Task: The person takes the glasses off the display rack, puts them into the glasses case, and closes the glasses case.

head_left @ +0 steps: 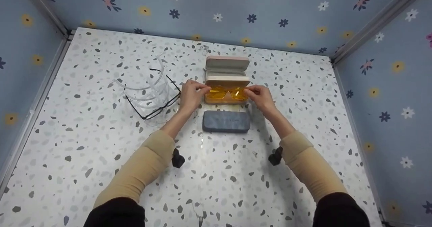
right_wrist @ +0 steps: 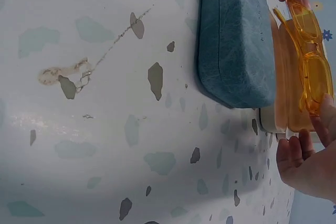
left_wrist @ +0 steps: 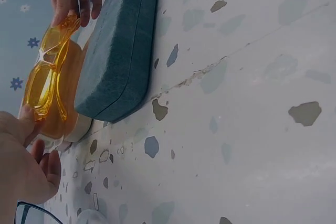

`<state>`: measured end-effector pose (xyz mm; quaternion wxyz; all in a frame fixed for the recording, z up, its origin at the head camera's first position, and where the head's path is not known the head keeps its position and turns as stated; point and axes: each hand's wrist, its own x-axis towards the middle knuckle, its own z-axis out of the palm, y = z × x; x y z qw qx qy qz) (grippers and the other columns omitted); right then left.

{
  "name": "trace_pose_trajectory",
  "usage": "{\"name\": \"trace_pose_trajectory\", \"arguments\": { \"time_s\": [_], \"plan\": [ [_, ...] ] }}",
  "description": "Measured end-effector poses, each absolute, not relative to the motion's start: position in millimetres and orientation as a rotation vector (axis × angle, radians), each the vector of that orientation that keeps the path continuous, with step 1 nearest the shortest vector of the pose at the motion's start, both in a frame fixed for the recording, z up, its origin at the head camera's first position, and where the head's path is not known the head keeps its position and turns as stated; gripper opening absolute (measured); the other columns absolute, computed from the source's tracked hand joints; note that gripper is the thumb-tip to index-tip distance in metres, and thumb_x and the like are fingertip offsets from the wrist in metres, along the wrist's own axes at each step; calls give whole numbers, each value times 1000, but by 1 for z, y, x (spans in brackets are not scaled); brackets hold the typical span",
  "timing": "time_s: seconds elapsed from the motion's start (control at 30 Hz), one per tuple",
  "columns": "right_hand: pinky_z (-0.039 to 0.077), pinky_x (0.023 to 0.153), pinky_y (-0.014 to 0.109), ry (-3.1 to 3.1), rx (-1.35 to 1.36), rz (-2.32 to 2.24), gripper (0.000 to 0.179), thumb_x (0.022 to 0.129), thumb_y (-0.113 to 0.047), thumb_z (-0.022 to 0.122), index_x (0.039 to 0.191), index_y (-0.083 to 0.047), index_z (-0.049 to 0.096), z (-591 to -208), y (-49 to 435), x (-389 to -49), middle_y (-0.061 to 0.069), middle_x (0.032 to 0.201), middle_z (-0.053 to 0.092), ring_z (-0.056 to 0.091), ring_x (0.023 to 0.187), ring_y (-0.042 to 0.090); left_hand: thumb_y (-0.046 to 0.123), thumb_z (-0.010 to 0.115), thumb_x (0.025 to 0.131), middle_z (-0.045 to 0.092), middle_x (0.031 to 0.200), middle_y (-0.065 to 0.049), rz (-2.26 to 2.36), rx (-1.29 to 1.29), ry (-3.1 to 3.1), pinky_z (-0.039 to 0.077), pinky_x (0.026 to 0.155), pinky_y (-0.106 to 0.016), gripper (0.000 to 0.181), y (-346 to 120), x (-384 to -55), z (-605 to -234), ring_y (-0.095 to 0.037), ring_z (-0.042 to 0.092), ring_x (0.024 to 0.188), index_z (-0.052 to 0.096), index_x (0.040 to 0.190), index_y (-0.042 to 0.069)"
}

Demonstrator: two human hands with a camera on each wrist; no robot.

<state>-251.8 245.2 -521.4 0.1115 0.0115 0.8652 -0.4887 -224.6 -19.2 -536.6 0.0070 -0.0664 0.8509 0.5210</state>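
Yellow see-through glasses are held by both hands over an open case with an orange inside. My left hand pinches one end of the frame between thumb and fingers; my right hand pinches the other end. In the left wrist view the temples of the glasses are folded in behind the lenses. The right wrist view shows the thumb on the front of the frame. Directly in front of the open case lies a closed blue-grey glasses case.
Behind stands another open case with a pink lid and grey lining. To the left, black-framed glasses lie unfolded beside a clear plastic piece with curved bands. Flowered walls bound the speckled table.
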Motion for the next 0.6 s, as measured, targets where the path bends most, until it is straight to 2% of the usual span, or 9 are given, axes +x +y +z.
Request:
{"name": "trace_pose_trajectory", "arguments": {
  "time_s": [0.17, 0.4, 0.6],
  "plan": [
    [49, 78, 18, 2577, 71, -1381, 30, 100, -22, 69, 117, 3, 74, -527, 244, -258, 16, 114, 73, 61, 88, 7, 30, 74, 96, 65, 117, -15, 1585, -238, 2698, 48, 99, -41, 28, -18, -228, -541, -28, 60, 112, 81, 108, 6],
    [49, 83, 21, 2563, 123, -1334, 32, 99, -24, 70, 118, 1, 74, -533, 241, -265, 18, 118, 74, 63, 93, 11, 27, 74, 96, 71, 112, -16, 1554, -239, 2753, 48, 100, -40, 24, -18, -232, -547, -29, 63, 110, 82, 105, 6],
    [50, 80, 19, 2581, 126, -1305, 31, 98, -23, 72, 117, 2, 75, -538, 241, -269, 20, 117, 75, 63, 90, 9, 24, 75, 95, 72, 110, -17, 1537, -236, 2776, 49, 99, -39, 23, -15, -234, -554, -29, 64, 108, 82, 104, 5]
  ]
}}
